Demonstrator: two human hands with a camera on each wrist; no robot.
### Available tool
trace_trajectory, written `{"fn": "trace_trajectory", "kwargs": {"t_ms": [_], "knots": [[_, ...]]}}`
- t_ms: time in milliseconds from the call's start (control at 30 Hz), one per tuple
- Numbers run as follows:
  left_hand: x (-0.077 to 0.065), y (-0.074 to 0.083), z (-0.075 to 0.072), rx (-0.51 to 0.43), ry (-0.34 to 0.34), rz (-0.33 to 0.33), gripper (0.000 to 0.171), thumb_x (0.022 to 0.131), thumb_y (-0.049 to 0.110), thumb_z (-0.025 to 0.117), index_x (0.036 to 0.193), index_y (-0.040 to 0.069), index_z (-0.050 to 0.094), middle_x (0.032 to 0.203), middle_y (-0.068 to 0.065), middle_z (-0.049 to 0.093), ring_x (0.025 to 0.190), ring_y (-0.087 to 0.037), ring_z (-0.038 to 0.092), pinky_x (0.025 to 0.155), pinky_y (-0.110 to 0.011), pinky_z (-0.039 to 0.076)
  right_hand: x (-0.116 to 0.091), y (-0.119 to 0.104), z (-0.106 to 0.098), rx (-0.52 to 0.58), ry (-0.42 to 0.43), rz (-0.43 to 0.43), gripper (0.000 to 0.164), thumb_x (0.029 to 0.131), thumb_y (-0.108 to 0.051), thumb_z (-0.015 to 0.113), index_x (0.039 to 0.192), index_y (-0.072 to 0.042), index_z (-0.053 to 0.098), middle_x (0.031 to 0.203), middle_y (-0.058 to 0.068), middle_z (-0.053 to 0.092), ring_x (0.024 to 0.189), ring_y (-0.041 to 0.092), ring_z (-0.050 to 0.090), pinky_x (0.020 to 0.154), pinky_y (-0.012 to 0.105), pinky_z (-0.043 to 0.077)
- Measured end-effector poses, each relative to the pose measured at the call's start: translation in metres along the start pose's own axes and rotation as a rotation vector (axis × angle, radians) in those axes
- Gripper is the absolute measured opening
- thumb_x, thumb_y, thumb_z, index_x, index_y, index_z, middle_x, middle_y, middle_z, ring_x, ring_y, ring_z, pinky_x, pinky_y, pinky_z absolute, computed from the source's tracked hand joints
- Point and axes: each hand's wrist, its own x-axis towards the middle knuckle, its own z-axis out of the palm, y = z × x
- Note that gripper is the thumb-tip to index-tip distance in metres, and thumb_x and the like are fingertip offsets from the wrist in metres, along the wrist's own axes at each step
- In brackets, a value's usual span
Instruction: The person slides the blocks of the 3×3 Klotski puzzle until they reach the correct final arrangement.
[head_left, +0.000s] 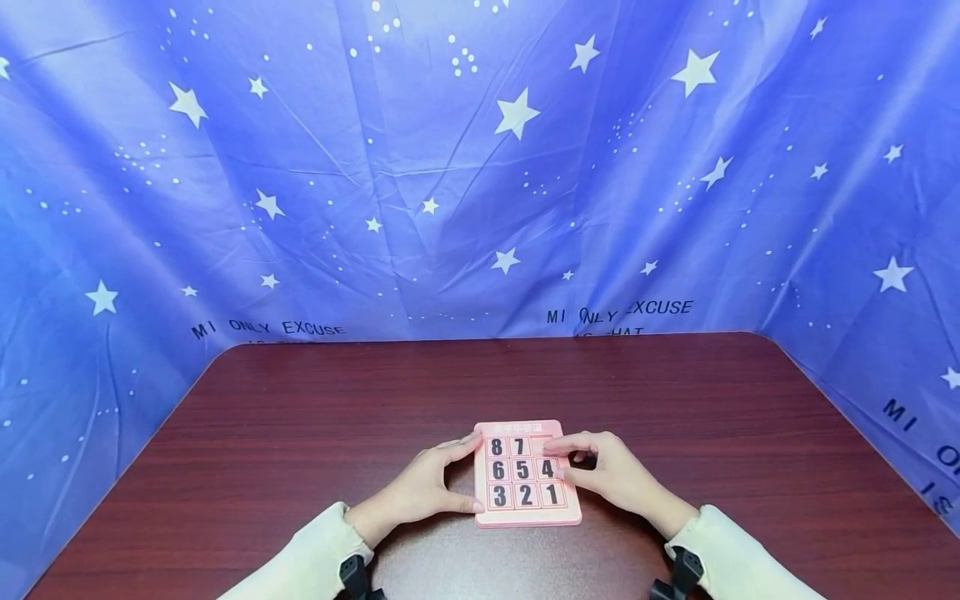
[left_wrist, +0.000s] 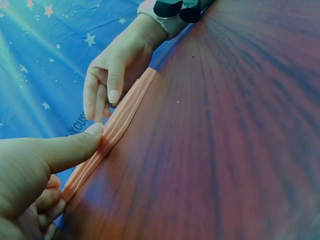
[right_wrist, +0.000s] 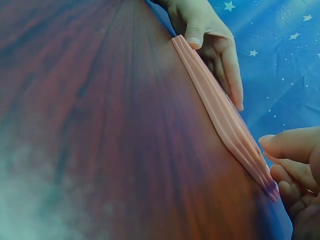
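A pink sliding number puzzle [head_left: 527, 518] lies flat on the table, with black digits on its tiles. Its rows read 8, 7 and a gap at top right, then 6, 5, 4, then 3, 2, 1. My left hand [head_left: 422, 485] holds the puzzle's left side, thumb at the lower corner and fingers at the upper one. On the other side, my right hand [head_left: 618, 472] has a fingertip over the gap and its thumb at the right edge of the tile marked 4 [head_left: 547, 468]. Both wrist views show the puzzle edge-on, its tile faces hidden.
The puzzle rests on a dark red wood-grain table [head_left: 337, 400] near its front. A blue curtain [head_left: 435, 167] with white stars and printed lettering hangs behind and along both sides. Black devices are strapped at both wrists.
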Motion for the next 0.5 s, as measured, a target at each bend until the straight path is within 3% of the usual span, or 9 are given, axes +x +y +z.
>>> {"fn": "trace_trajectory", "kwargs": {"t_ms": [233, 500], "knots": [[0.0005, -0.0012, 0.0005, 0.014, 0.001, 0.001, 0.088, 0.067, 0.032, 0.084, 0.14, 0.003, 0.043, 0.146, -0.01, 0.039, 0.134, -0.026, 0.037, 0.11, -0.045, 0.029, -0.0052, -0.001, -0.0007, 0.006, 0.025, 0.026, 0.026, 0.079, -0.011, 0.073, 0.105, -0.007, 0.071, 0.093, 0.002, 0.071, 0.069, 0.005, 0.051, 0.058, 0.021, 0.043], [-0.0002, -0.0003, 0.0002, 0.001, 0.001, -0.007, 0.088, 0.068, 0.03, 0.084, 0.141, 0.002, 0.042, 0.147, -0.011, 0.038, 0.134, -0.026, 0.036, 0.11, -0.045, 0.028, -0.0046, 0.0008, 0.0, -0.011, 0.02, 0.01, 0.025, 0.08, -0.01, 0.073, 0.104, -0.006, 0.072, 0.089, 0.001, 0.072, 0.063, 0.003, 0.047, 0.054, 0.021, 0.04]]}}
